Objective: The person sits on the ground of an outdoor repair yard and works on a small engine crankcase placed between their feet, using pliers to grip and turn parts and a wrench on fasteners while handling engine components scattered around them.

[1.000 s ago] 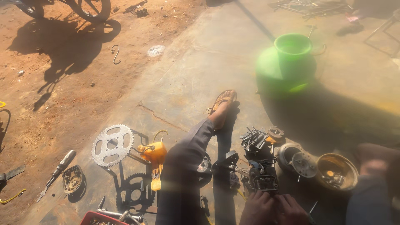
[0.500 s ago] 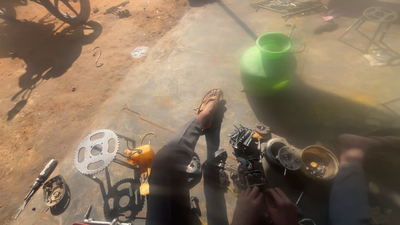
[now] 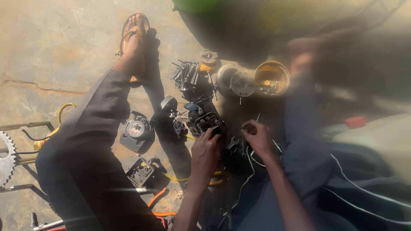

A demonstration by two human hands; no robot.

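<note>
The person sat on the concrete ground (image 3: 64,51) with 2 legs stretched out. The left hand (image 3: 205,153) rested its fingertips on a dark engine part (image 3: 204,119) lying between the legs. The right hand (image 3: 258,136) was curled just beside it, a little apart from the left hand; I could not tell what it held. A small wrench (image 3: 231,144) lay between the 2 hands. A round metal cover (image 3: 271,78) sat farther away, and a toothed sprocket (image 3: 6,159) lay at the left edge.
</note>
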